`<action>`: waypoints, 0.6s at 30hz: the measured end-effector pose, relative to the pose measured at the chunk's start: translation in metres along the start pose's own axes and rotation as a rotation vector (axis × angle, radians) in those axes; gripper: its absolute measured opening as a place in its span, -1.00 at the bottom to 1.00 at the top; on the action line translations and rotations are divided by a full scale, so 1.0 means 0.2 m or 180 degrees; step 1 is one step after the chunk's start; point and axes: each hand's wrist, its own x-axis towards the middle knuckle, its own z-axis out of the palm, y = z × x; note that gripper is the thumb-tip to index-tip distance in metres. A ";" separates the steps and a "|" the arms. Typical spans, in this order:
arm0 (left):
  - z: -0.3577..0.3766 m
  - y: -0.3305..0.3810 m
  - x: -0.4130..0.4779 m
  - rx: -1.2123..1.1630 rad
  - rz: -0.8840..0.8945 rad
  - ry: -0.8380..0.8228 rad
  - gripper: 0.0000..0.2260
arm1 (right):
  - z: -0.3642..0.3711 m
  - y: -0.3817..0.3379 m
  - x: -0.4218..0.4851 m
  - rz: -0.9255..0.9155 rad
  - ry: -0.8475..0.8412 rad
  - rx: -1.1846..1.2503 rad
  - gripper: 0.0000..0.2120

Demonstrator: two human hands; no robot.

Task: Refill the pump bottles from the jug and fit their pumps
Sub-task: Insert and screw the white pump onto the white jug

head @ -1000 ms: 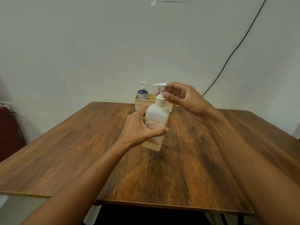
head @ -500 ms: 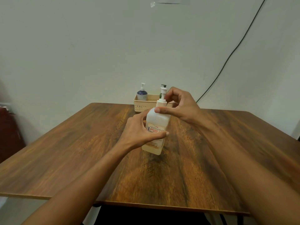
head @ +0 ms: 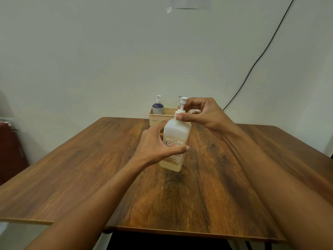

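The bottle (head: 175,141) stands mid-tabletop (head: 90,168), my left hand (head: 158,145) clamped round its body, my right hand (head: 201,112) pinching the pump (head: 182,105) collar, so I'm screwing it down, next more turns till snug, basket (head: 156,117) far behind.

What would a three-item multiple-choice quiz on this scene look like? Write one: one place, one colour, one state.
1. Where is the basket?
A. at the table's far edge, by the wall
B. at the table's near edge
C. on the floor

2. What colour is the small bottle in the basket?
A. red
B. dark blue
C. green

3. What is the left hand doing?
A. resting flat on the table
B. gripping the white bottle
C. reaching into the basket

Answers:
1 A, it stands behind the white bottle.
2 B, dark blue body under a white pump.
3 B, its fingers wrap the labelled body.
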 end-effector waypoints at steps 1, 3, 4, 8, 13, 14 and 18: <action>0.00 0.00 0.00 0.0001 -0.0002 0.0003 -0.16 | 0.01 0.00 -0.01 0.0027 0.0066 0.0072 -0.70; 0.01 0.00 0.00 0.0009 -0.0011 -0.0002 -0.16 | 0.03 -0.01 -0.03 0.0082 0.0147 0.0128 -0.64; 0.01 0.01 0.00 -0.0002 -0.0019 0.0005 -0.17 | 0.03 -0.01 -0.03 0.0105 0.0129 0.0143 -0.58; 0.01 0.01 0.02 -0.0060 -0.0036 -0.0029 -0.24 | 0.00 -0.01 -0.02 0.0329 -0.0517 0.0681 -0.53; 0.00 0.02 0.03 -0.0080 -0.0010 -0.0063 -0.25 | -0.04 0.00 0.02 0.0205 -0.0844 0.0911 -0.70; 0.00 0.02 0.03 -0.0092 0.0000 -0.0039 -0.27 | -0.03 0.00 0.02 0.0203 -0.0821 0.0966 -0.70; -0.01 0.03 0.02 -0.0121 0.0065 0.0047 -0.32 | 0.03 0.01 0.02 0.0204 -0.0397 0.1151 -0.60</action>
